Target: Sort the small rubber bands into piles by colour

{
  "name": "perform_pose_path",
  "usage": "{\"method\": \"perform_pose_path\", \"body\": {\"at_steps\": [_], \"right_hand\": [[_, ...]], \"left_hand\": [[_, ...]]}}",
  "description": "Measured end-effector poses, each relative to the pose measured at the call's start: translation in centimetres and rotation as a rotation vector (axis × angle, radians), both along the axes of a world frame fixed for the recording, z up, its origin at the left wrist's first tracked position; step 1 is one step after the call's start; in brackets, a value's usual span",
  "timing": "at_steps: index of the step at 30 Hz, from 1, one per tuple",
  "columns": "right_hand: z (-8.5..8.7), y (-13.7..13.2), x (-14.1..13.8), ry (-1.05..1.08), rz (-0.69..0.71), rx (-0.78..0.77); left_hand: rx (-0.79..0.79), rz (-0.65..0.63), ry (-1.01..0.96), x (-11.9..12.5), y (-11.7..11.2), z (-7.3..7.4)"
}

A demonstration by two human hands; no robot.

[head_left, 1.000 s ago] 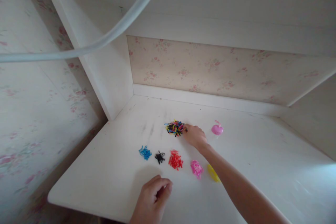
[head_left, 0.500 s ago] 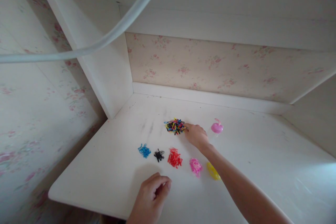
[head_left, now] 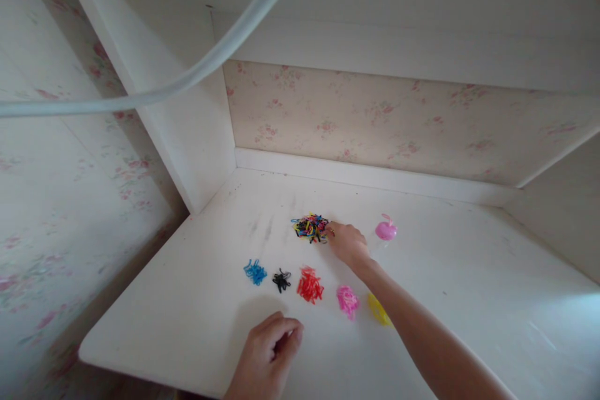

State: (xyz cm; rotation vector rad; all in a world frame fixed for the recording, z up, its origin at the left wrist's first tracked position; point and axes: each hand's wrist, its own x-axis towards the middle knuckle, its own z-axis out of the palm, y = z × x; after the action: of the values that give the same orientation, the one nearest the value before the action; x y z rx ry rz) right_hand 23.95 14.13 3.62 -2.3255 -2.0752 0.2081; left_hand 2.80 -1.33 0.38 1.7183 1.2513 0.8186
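Five single-colour elastic-band piles [head_left: 310, 285] lie sorted; a mixed pile [head_left: 309, 229] remains behind.
Your right hand [head_left: 349, 244] touches its right edge, grip unclear; your left hand [head_left: 269, 350] curls closed, apparently empty.

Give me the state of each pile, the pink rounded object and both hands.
Mixed-color pile, jumbled, heaped
Blue pile, single-color, loose
Black pile, single-color, loose
Red pile, single-color, loose
Pink pile, single-color, loose
Yellow pile, partly hidden by right forearm
Pink rounded object, apart from piles
Left hand, loosely curled
Right hand, at mixed-color pile's edge, grasp unclear
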Motion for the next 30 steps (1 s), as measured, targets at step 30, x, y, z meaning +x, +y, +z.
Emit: {"method": "perform_pose_path", "body": {"at_steps": [30], "right_hand": [[1.4, -16.7, 4.3, 0.488, -0.056, 0.296]], "left_hand": [[-0.042, -0.031, 0.105, 0.7, -0.4, 0.6]]}}
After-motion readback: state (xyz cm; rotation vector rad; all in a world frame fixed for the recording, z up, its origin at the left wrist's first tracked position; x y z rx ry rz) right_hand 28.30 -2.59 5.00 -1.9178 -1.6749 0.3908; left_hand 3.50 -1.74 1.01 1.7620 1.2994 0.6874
